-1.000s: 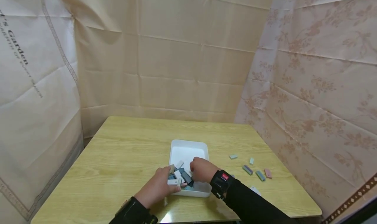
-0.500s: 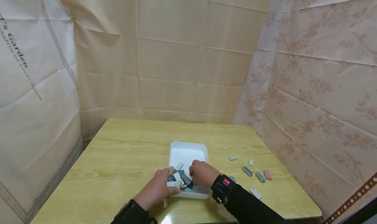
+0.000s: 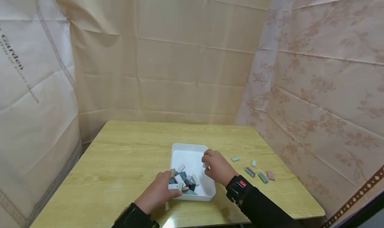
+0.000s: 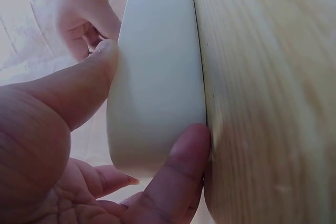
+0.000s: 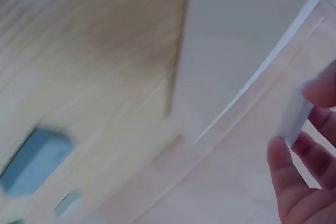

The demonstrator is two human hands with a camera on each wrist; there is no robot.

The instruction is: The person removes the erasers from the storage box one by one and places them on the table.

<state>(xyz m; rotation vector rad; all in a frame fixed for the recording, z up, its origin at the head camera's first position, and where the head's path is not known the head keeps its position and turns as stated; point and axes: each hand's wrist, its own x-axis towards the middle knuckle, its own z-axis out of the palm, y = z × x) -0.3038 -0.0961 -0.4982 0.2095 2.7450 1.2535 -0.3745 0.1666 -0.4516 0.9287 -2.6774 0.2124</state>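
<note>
A white tray (image 3: 207,196) holds a heap of small blocks (image 3: 180,179) in white, grey, blue, beige and pink at its near left. My left hand (image 3: 159,189) grips the tray's near left corner, thumb at the rim and fingers along the outer wall in the left wrist view. Above the tray's right side, my right hand (image 3: 220,167) pinches a small white block (image 5: 295,116) between thumb and fingertips. That block shows only partly in the head view, mostly covered by the fingers.
Several loose blocks lie on the table right of the tray, among them a pink block (image 3: 270,175), a blue-green block (image 3: 263,177) and a purple-topped block (image 3: 250,172). The wooden table (image 3: 129,144) stands between hanging cloths (image 3: 180,54).
My right hand has risen from the heap and moved right and back, bringing the white block with it. The left hand keeps its place at the tray's corner.
</note>
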